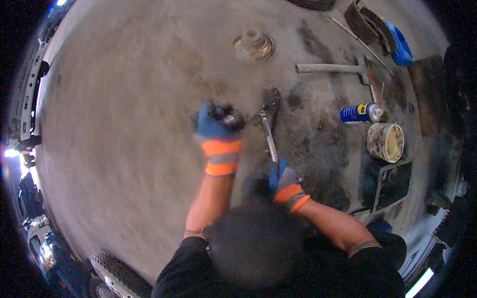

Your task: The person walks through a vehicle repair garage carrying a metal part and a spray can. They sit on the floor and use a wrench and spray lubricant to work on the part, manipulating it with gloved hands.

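Observation:
My left hand (216,124), in a blue glove with an orange-striped cuff, is closed on a dark, round metal part (231,119) above the stained concrete floor (124,124). My right hand (285,181), gloved alike, grips the lower end of a long silver-handled tool (269,136), whose upper part lies beside a dark, greasy metal piece (272,99). Whether that piece is joined to the tool I cannot tell. Beyond them a dirty metal hub (253,45) sits on the floor.
At right are a blue spray can (355,113), an open grease tub (385,141), a hammer (330,68), a thin rod (355,39), curved brake shoes (370,25), a blue container (400,47) and a dark square tray (395,184). A tyre (117,273) and vehicle parts border the lower left.

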Demonstrator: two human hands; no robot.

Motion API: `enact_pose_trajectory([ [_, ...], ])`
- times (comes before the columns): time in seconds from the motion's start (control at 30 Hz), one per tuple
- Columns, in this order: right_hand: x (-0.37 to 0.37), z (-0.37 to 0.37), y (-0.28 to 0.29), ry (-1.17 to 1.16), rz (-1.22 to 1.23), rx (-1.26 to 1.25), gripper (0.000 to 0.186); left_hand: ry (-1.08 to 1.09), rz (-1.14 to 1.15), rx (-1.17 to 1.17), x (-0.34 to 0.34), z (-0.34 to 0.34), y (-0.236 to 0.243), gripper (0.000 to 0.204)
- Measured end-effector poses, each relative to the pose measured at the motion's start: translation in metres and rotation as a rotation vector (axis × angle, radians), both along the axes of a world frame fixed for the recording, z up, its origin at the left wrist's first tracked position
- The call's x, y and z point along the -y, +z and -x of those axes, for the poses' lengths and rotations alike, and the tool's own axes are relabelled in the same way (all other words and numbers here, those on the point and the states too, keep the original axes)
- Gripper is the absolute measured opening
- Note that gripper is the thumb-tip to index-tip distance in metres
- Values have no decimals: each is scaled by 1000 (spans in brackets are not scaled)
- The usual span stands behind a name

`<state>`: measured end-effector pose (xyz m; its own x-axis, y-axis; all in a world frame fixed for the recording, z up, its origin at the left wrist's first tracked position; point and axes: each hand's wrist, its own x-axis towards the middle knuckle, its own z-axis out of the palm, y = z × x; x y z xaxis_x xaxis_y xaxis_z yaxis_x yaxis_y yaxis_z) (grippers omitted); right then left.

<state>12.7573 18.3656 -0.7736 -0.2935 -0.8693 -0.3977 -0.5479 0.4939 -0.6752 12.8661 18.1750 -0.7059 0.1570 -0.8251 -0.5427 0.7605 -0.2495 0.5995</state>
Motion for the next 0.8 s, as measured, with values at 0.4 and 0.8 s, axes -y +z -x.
enact_pose_trajectory([
  [0.4, 7, 16, -18, -152, 131, -36, 26, -149, -86, -636, -4, -11, 34, 25],
  [0.8, 37, 31, 33, -441, -212, 1125, 28, -64, -169, -589, 2, -4, 30, 17],
])
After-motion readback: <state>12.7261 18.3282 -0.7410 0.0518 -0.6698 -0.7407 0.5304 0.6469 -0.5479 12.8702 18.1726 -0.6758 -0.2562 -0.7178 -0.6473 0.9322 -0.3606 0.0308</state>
